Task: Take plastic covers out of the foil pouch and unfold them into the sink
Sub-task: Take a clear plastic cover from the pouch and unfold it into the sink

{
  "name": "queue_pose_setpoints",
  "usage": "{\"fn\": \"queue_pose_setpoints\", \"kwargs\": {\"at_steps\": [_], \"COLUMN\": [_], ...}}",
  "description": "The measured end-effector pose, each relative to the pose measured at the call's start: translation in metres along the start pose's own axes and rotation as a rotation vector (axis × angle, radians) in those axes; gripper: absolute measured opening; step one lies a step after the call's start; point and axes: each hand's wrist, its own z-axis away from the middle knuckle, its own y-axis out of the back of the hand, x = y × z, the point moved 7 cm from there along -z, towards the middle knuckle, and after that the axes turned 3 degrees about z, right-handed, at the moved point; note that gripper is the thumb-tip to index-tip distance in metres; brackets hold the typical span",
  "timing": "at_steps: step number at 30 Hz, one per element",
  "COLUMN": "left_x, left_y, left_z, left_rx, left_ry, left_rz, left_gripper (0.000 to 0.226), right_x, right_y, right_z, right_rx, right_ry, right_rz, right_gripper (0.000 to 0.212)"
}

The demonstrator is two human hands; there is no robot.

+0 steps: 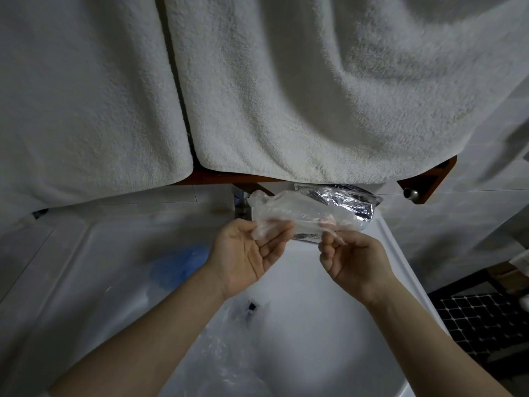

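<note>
above: towels (286,96) overhang low | behind: tap (242,203), foil pouch (343,202) | below: sink (315,325) basin open

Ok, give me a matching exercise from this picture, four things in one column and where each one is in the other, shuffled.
Things:
1. clear plastic cover
2. foil pouch
3. blue item
4. white towels

Places:
A. hanging above the sink
B. on the sink ledge, left of the basin
C. at the sink's back right corner
D. held between left hand and right hand

Pairs: 1-D, 2-C, 3-B, 4-A
</note>
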Motion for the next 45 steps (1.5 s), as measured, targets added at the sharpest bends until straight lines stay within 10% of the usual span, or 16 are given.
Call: {"fn": "queue_pose_setpoints", "kwargs": {"at_steps": [3,7,13,26,35,41,45], "left_x": [0.003,0.004,0.009,0.023,0.024,0.058,0.054], "left_y": [0.004,0.016,0.031,0.029,0.008,-0.010,-0.021], "left_z": [0.001,-0.003,-0.003,-0.003,-0.001,0.015,0.019], "left_rx": [-0.018,0.062,0.230,0.181,-0.108,-0.323,-0.453], "left_ry": [-0.035,-0.085,-0.114,-0.139,-0.146,-0.300,-0.425], "left_rz": [-0.081,-0.231,-0.481,-0.786,-0.545,-1.240,-1.727], "left_gripper": [0.030,0.023,0.008,0.014,0.026,0.043,0.039], "right_x": [0.002,0.003,-0.001,0.003,-0.023,-0.066,-0.076], "right_y": [0.003,0.004,0.023,0.025,0.002,-0.023,-0.039], "right_z": [0.004,0.005,0.001,0.002,0.000,0.030,0.038], "right_rx": [-0.067,0.027,0.268,0.209,-0.234,-0.543,-0.523], "right_ry": [0.012,0.048,0.056,-0.061,0.191,0.384,0.952], "right_rz": [0.039,0.293,0.543,0.465,0.169,1.042,1.949], "right_gripper": [0.060,0.013,0.005,0.023,0.028,0.015,0.031]}}
